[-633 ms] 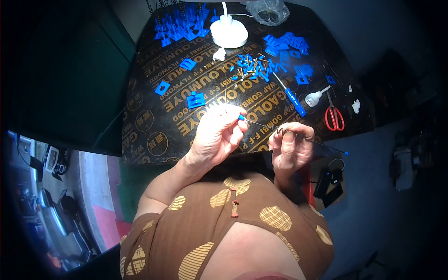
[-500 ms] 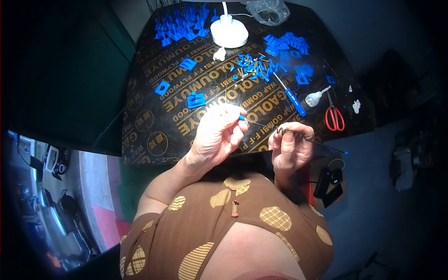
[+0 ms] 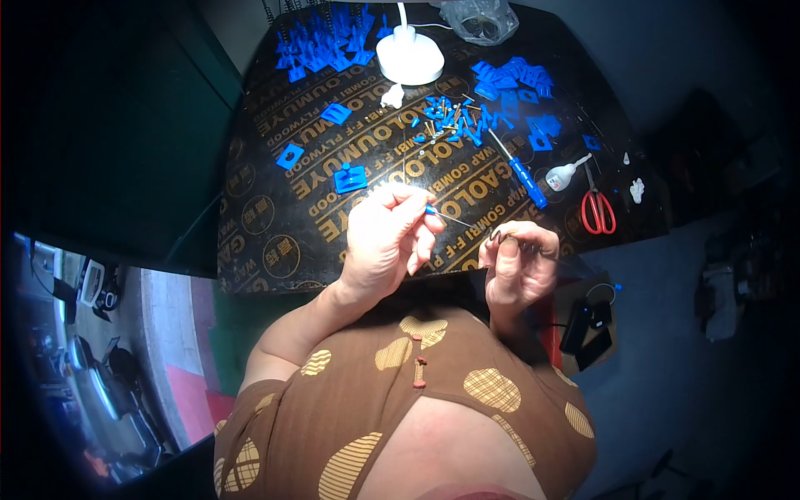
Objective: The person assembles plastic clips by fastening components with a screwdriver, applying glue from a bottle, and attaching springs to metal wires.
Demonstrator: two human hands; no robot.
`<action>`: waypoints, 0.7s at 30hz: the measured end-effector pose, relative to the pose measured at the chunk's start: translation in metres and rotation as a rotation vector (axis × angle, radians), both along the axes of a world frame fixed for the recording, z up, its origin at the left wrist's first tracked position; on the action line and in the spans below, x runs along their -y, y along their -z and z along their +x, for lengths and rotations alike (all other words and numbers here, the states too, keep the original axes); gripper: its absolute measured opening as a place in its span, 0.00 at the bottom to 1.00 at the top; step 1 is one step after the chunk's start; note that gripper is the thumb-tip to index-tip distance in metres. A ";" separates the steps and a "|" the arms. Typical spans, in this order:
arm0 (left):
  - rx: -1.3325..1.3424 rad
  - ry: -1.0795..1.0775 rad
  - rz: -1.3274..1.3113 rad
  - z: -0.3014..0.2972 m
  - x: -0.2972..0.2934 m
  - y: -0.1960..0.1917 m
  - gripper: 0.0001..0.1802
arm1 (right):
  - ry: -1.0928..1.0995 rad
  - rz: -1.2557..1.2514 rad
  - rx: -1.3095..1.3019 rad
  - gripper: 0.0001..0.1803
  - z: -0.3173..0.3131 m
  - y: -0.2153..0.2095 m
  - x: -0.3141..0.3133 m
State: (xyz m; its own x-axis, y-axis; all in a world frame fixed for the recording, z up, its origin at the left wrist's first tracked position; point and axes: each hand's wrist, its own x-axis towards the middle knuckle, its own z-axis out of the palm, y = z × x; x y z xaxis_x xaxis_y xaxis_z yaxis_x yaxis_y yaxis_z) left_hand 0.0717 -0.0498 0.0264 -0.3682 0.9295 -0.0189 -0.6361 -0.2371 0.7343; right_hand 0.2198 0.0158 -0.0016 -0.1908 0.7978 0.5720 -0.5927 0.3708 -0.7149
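Over the table's front edge, my left hand [image 3: 385, 233] pinches a small blue plastic piece [image 3: 430, 210] between thumb and fingertips. From that piece a thin wire-like rod [image 3: 456, 220] runs right to my right hand [image 3: 522, 265]. The fingers of my right hand are curled and pressed together around the rod, and something dark and curved shows at their tips. Beyond that hand the rod is hard to see; a small blue tip [image 3: 617, 287] shows past it. A blue square piece with an upright post [image 3: 351, 178] lies just beyond my left hand.
A pile of blue pegs and screws [image 3: 454, 119] lies mid-table. To its right are a blue-handled screwdriver [image 3: 527, 182], a white glue bottle [image 3: 565, 174] and red-handled scissors [image 3: 597, 212]. Behind stand a white lamp base [image 3: 410, 58], upright blue parts [image 3: 321, 46] and blue plates [image 3: 510, 77].
The blue tip past my right hand has swung lower, and the rod there has faded from sight. My left hand has shifted slightly left; both hands keep their hold.
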 end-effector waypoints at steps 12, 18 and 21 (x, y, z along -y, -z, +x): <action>0.071 0.096 0.123 0.000 0.003 0.006 0.15 | -0.139 -0.266 -0.117 0.06 -0.009 -0.006 -0.002; 0.054 0.099 0.094 0.000 0.002 0.006 0.14 | -0.252 -0.400 -0.157 0.06 -0.011 -0.001 -0.013; -0.044 0.062 -0.011 -0.001 0.003 0.003 0.12 | -0.246 -0.420 -0.089 0.06 -0.012 0.001 -0.017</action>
